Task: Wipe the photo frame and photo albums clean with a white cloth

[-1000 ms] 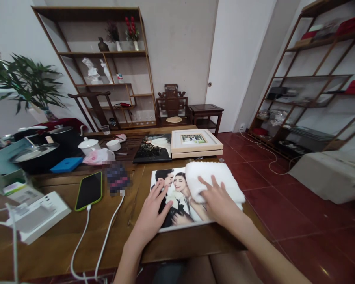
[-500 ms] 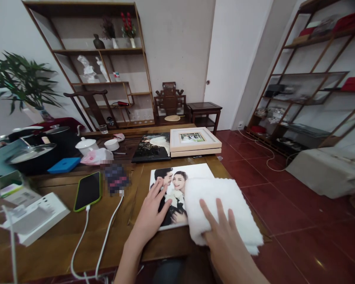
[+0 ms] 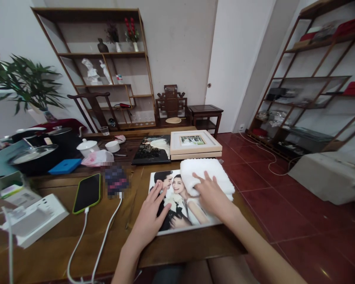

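A glossy photo panel (image 3: 177, 227) showing a couple lies flat on the table near its front right corner. My left hand (image 3: 150, 211) rests on the panel's left part, fingers stretched out and holding nothing. Over the panel's upper right part is a folded white fluffy towel (image 3: 221, 169). My right hand (image 3: 214, 197) presses on the towel from above, its visible fingers spread apart. The towel covers that corner of the panel, and my right thumb is not clearly visible.
Behind the panel are pale wooden picture frames (image 3: 195, 154), stacked, and a dark photo panel (image 3: 149, 152). To the left lie a phone (image 3: 87, 193) on a white cable, a white box (image 3: 43, 221) and a blue box (image 3: 64, 166). The table's right edge is close to the towel.
My right hand and the towel have moved up and left, away from the table's front right corner, uncovering the panel's lower right part. My left hand has stayed in place on the panel.
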The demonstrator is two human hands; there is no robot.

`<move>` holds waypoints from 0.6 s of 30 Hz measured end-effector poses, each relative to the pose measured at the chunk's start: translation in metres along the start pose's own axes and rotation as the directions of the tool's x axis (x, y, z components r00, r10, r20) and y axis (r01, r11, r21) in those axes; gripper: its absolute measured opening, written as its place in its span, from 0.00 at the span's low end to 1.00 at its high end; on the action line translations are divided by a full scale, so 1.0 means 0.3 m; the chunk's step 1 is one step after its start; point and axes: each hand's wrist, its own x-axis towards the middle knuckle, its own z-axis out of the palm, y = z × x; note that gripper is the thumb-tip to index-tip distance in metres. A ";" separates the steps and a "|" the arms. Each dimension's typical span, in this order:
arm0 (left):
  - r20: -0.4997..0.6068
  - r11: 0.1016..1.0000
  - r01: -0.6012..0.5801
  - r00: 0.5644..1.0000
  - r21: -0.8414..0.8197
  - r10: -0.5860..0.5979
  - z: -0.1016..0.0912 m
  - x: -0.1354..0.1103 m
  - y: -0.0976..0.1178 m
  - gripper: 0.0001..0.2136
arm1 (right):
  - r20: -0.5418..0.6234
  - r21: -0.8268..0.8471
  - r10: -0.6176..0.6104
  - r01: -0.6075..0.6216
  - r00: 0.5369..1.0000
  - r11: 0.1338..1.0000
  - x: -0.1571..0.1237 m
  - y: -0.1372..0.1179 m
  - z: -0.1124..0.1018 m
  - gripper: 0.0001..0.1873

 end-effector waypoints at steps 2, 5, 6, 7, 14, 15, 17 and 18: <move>-0.008 1.000 0.002 1.000 -0.005 -0.002 0.000 0.000 0.001 0.22 | 0.006 -0.012 0.048 -0.048 0.999 0.999 -0.048 -0.032 0.022 0.19; -0.004 1.000 0.015 1.000 -0.003 -0.015 0.001 0.001 0.003 0.22 | 0.018 -0.032 0.075 -0.075 0.997 0.997 -0.184 -0.080 0.076 0.15; 0.002 1.000 0.021 1.000 0.001 -0.021 0.001 0.001 0.003 0.23 | 0.009 -0.037 0.048 -0.048 0.999 0.998 -0.232 -0.091 0.095 0.16; 0.008 1.000 0.024 1.000 0.004 -0.024 0.001 0.001 0.004 0.23 | -0.004 -0.040 0.016 -0.016 1.000 0.999 -0.277 -0.098 0.112 0.16; 0.013 1.000 0.009 1.000 -0.014 -0.008 0.001 0.002 0.002 0.24 | 0.079 0.048 -0.149 0.146 0.986 0.988 -0.280 -0.030 0.065 0.24; 0.008 1.000 0.005 1.000 -0.020 -0.005 0.001 0.002 0.001 0.23 | 0.087 0.062 -0.159 0.154 0.983 0.986 -0.237 -0.013 0.044 0.25; 0.002 1.000 0.002 1.000 -0.027 -0.002 0.001 0.001 0.000 0.23 | 0.076 0.072 -0.166 0.160 0.983 0.984 -0.136 0.017 0.011 0.26; 0.002 1.000 0.002 1.000 -0.028 -0.002 0.001 0.001 0.000 0.23 | 0.061 0.066 -0.162 0.158 0.985 0.985 -0.085 0.030 -0.002 0.26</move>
